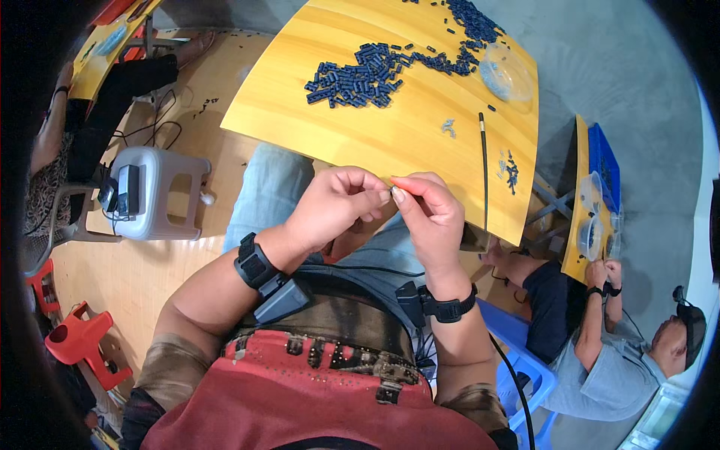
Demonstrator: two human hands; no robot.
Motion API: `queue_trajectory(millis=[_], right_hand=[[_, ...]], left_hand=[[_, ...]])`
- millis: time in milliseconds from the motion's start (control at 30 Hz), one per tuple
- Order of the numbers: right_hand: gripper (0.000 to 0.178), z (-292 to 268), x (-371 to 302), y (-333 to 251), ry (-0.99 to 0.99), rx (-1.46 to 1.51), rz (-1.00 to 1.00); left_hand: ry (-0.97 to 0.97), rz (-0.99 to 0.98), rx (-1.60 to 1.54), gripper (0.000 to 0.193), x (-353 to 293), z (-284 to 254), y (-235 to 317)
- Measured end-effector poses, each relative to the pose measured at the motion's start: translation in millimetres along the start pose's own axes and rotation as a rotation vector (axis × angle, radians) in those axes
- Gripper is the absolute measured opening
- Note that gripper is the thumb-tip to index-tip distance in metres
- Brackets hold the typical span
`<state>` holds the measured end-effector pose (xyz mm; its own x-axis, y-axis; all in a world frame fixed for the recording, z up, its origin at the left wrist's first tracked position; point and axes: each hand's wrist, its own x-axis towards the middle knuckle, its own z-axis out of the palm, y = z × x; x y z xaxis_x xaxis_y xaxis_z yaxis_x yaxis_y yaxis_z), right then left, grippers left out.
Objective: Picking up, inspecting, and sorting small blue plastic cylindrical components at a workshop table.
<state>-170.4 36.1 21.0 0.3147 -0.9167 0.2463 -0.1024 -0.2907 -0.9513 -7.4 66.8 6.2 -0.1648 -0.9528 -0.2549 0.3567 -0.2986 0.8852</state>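
Just off the near edge of the yellow wooden table [300, 120], my left hand [336, 201] and my right hand [435, 214] meet in front of me. Thumb and forefinger of each are pinched together, and the fingertips touch around a tiny piece that is too small and too covered to name. Beyond them on the tabletop lies a heap of short dark cylindrical parts [356, 76]. To the right of the hands are a few small silvery bits [448, 127], a thin black rod [484, 165] and some small dark pieces [512, 174].
A clear round tub [508, 73] with bluish bits stands at the table's right, by a second dark heap [472, 22]. At left are a grey stool [154, 193] and a red stool [84, 341]. Another person [600, 352] works at right beside a blue tray [602, 166].
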Motion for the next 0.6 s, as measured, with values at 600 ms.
queue_trajectory(millis=[600], right_hand=[[0.040,-2,-7,-14,-0.110,-0.598,-0.151]], left_hand=[[-0.057,-0.278,-0.221,0.016,-2,2,2]])
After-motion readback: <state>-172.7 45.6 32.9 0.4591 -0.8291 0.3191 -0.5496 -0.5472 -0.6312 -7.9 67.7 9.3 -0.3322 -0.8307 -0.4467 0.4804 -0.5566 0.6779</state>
